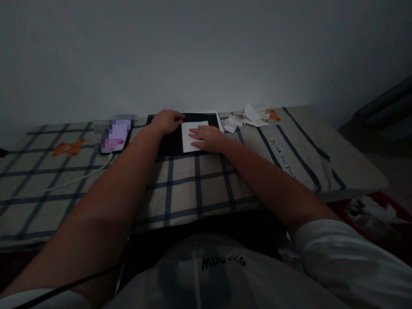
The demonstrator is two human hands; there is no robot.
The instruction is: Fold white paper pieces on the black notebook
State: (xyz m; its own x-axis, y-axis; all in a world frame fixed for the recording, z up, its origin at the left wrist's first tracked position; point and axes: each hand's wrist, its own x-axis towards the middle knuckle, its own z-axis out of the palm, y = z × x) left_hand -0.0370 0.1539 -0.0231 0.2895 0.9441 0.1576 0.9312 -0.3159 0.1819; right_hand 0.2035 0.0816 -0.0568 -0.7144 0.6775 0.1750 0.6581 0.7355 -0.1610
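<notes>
Fingers point(197, 136) of the right hand point(207, 138) lie flat on the paper point(189, 128). Left hand point(165, 120), fingers curled, rests on the black pad point(170, 143) beside that paper.

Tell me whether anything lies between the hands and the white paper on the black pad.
Nothing visible does. The right hand already lies flat on the white paper, and the left hand rests on the black pad just beside it.

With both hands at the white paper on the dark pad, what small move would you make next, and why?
Probably run the right hand along the white paper to press it flat: it already lies on the sheet, while the left hand rests on the dark pad.
</notes>
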